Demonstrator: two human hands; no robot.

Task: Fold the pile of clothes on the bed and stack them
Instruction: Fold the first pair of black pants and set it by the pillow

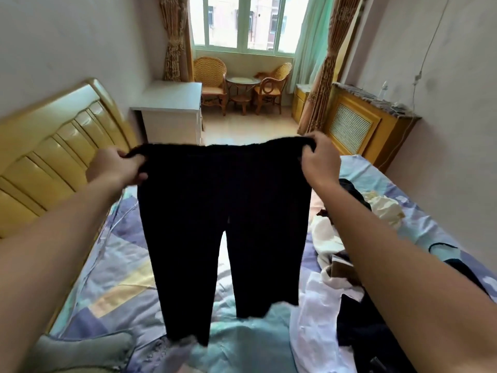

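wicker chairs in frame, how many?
2. One wicker chair stands left of the small round table by the window; the other wicker chair stands right of it, facing inward. None seems hidden.

The trousers [226,211] are plain black. The bed sheet [118,273] is patchwork: lilac, pale blue, yellow and mint. The clothes pile [330,254] mixes white, cream, brown and dark navy. The headboard [51,157] is glossy yellow wood; the curtains [333,63] are patterned gold-brown; the cabinet [172,114] is white.

Trouser hems [188,337] blurred (pile [349,278] half-hidden)
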